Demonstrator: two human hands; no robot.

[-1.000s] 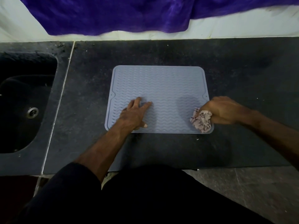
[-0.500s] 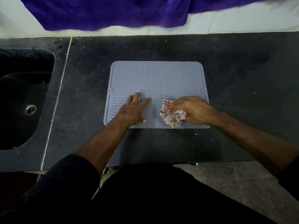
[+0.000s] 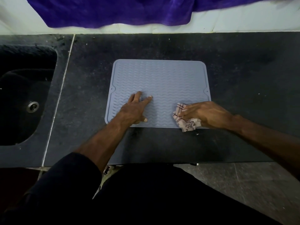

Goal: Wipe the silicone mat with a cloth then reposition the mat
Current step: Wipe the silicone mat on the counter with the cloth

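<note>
Dark counter (image 3: 235, 65), left hand (image 3: 134, 109) steadying mat (image 3: 162, 78), right hand (image 3: 203, 113) pressing cloth (image 3: 186, 123)

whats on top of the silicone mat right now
The left hand presses flat on the silicone mat; the right hand presses a checked cloth onto its near right corner. That corner and the ridges under both hands are covered; the rest lies bare.
</note>
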